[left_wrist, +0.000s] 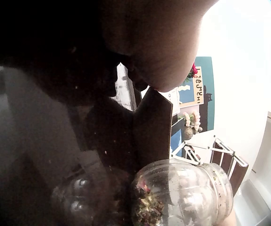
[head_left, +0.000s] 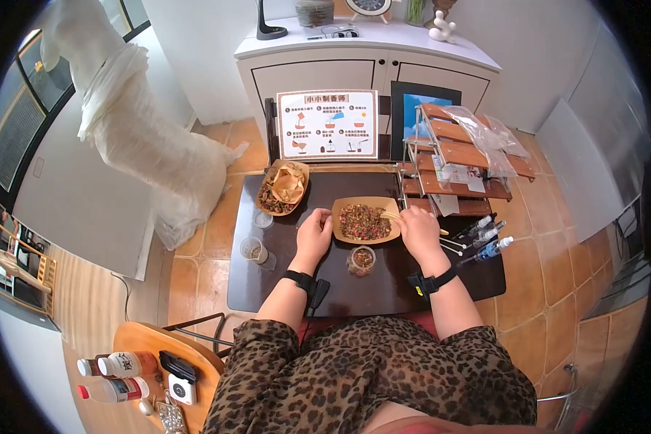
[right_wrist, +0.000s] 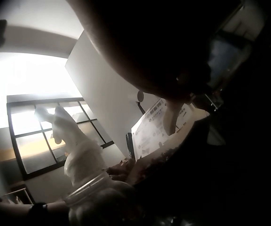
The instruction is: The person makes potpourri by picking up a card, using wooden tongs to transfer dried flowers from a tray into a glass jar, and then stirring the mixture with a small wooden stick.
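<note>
One dark, glossy table (head_left: 376,293) spans the work area; beyond its far edge a placard of illustrated steps (head_left: 328,124) faces the person, presumably so it can be read while working. Centred between the hands is a boat-shaped kraft paper tray (head_left: 365,201), probably set there so both can reach it. The left hand (head_left: 315,233) is at its left end, likely to steady it; I cannot tell whether those fingers grip the tray or merely rest by it. The right hand (head_left: 419,230), at the other end, pinches a pale wooden utensil (head_left: 390,215), possibly tongs, angled over the tray. Just on the near side stands a clear ridged jar (left_wrist: 187,188), partly filled, perhaps kept handy. Inside the tray lies a dried botanical mix (head_left: 364,223): coarse, crumbly, flecked brown, olive and pinkish red.
</note>
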`<state>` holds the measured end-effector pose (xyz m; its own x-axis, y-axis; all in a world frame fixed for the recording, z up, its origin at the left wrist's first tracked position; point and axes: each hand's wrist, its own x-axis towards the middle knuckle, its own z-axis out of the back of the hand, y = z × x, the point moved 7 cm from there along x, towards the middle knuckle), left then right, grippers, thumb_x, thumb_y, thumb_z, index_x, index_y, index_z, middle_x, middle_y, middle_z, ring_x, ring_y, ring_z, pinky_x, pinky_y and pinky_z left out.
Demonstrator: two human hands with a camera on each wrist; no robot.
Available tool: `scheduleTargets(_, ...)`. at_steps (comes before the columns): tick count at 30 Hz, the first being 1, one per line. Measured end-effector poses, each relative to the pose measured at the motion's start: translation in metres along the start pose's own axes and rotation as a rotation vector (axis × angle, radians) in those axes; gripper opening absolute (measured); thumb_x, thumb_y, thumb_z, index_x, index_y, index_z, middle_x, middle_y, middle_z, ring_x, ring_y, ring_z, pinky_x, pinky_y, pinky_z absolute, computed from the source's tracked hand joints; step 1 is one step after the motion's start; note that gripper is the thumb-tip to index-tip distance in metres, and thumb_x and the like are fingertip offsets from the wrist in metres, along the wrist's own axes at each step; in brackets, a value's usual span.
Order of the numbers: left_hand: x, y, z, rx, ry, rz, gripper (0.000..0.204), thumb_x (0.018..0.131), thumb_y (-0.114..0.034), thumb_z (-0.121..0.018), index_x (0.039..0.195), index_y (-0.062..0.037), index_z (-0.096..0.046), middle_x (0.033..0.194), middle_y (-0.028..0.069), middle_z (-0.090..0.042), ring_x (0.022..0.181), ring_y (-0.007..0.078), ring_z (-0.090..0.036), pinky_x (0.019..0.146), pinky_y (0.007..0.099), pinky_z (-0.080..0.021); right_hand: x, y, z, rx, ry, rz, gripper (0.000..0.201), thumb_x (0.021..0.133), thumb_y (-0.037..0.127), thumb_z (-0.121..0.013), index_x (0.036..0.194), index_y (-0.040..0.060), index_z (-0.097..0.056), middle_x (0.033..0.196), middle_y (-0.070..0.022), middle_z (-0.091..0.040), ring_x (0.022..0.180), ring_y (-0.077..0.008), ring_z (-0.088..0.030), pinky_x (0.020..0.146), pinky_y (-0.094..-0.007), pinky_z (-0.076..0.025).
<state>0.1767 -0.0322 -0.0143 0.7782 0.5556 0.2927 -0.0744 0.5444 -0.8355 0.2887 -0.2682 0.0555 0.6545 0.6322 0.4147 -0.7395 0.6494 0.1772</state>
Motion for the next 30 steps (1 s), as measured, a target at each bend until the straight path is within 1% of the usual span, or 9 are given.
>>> scheduleTargets(4, 0.000, 0.003, -0.001, 0.004, -0.001, 0.000, 0.016, 0.096, -0.015, -0.063, 0.107, -0.0027, -0.065, 0.078, 0.0087, -0.067, 0.071, 0.0204, -0.066, 0.067, 0.0323, -0.052, -0.003, 0.008, 0.020, 0.105, -0.046, -0.001, 0.017, 0.087, 0.021, -0.071, 0.082, 0.0068, -0.063, 0.084, -0.0089, -0.062, 0.085, -0.0317, -0.062, 0.076, -0.0447, -0.047)
scheduleTargets(8, 0.000, 0.002, -0.001, 0.010, -0.005, 0.012, 0.017, 0.096, -0.015, -0.063, 0.108, -0.0027, -0.065, 0.078, 0.0092, -0.067, 0.072, 0.0211, -0.066, 0.068, 0.0327, -0.052, -0.011, 0.021, 0.038, 0.229, -0.012, -0.012, 0.014, 0.087, 0.020, -0.071, 0.085, 0.0072, -0.065, 0.084, -0.0082, -0.062, 0.085, -0.0310, -0.062, 0.075, -0.0441, -0.047)
scheduleTargets(10, 0.000, 0.001, 0.000, 0.002, -0.010, 0.014, 0.017, 0.095, -0.017, -0.063, 0.106, -0.0039, -0.064, 0.079, 0.0109, -0.067, 0.073, 0.0255, -0.067, 0.067, 0.0354, -0.052, -0.017, 0.030, 0.048, 0.280, -0.024, 0.010, 0.013, 0.087, 0.020, -0.071, 0.087, 0.0078, -0.067, 0.084, -0.0079, -0.062, 0.085, -0.0307, -0.062, 0.075, -0.0442, -0.047)
scheduleTargets(11, 0.000, 0.000, 0.000, -0.003, -0.013, 0.015, 0.017, 0.095, -0.018, -0.063, 0.106, -0.0045, -0.064, 0.079, 0.0118, -0.068, 0.074, 0.0277, -0.067, 0.066, 0.0367, -0.052, -0.019, 0.035, 0.052, 0.268, 0.012, 0.019, 0.012, 0.088, 0.020, -0.071, 0.089, 0.0083, -0.068, 0.085, -0.0076, -0.063, 0.085, -0.0309, -0.062, 0.075, -0.0441, -0.046)
scheduleTargets(14, -0.001, -0.002, 0.001, 0.011, -0.007, 0.012, 0.017, 0.095, -0.018, -0.063, 0.106, -0.0047, -0.064, 0.079, 0.0113, -0.068, 0.073, 0.0269, -0.067, 0.066, 0.0360, -0.052, -0.030, 0.052, 0.057, 0.283, 0.051, 0.075, 0.012, 0.087, 0.020, -0.071, 0.087, 0.0084, -0.068, 0.085, -0.0075, -0.063, 0.085, -0.0307, -0.062, 0.074, -0.0439, -0.046)
scheduleTargets(18, -0.001, -0.001, 0.000, -0.002, 0.012, 0.045, 0.018, 0.096, -0.015, -0.063, 0.108, -0.0025, -0.065, 0.079, 0.0089, -0.066, 0.071, 0.0200, -0.065, 0.068, 0.0322, -0.051, -0.046, 0.060, 0.041, 0.311, 0.078, 0.163, 0.013, 0.087, 0.021, -0.071, 0.086, 0.0094, -0.067, 0.084, -0.0068, -0.061, 0.083, -0.0301, -0.061, 0.073, -0.0423, -0.045)
scheduleTargets(22, -0.001, -0.001, 0.000, -0.006, 0.013, 0.047, 0.017, 0.096, -0.015, -0.063, 0.108, -0.0022, -0.065, 0.078, 0.0080, -0.066, 0.071, 0.0182, -0.064, 0.068, 0.0312, -0.051, -0.052, 0.069, 0.035, 0.196, 0.126, 0.268, 0.014, 0.085, 0.021, -0.074, 0.089, 0.0092, -0.069, 0.084, -0.0053, -0.060, 0.080, -0.0266, -0.058, 0.073, -0.0390, -0.044)
scheduleTargets(28, 0.000, 0.000, -0.001, -0.001, 0.016, 0.032, 0.018, 0.097, -0.015, -0.062, 0.108, -0.0017, -0.065, 0.078, 0.0077, -0.066, 0.071, 0.0173, -0.064, 0.067, 0.0307, -0.051, -0.050, 0.070, 0.040, 0.200, 0.053, 0.269, 0.015, 0.083, 0.022, -0.076, 0.091, 0.0109, -0.069, 0.083, -0.0042, -0.058, 0.080, -0.0257, -0.057, 0.073, -0.0384, -0.042)
scheduleTargets(30, 0.000, 0.001, -0.001, -0.002, 0.014, 0.031, 0.018, 0.097, -0.015, -0.062, 0.108, -0.0017, -0.064, 0.077, 0.0076, -0.066, 0.070, 0.0173, -0.064, 0.067, 0.0307, -0.051, -0.050, 0.070, 0.038, 0.163, 0.096, 0.273, 0.015, 0.083, 0.022, -0.076, 0.090, 0.0110, -0.069, 0.083, -0.0043, -0.058, 0.081, -0.0257, -0.057, 0.073, -0.0386, -0.042)
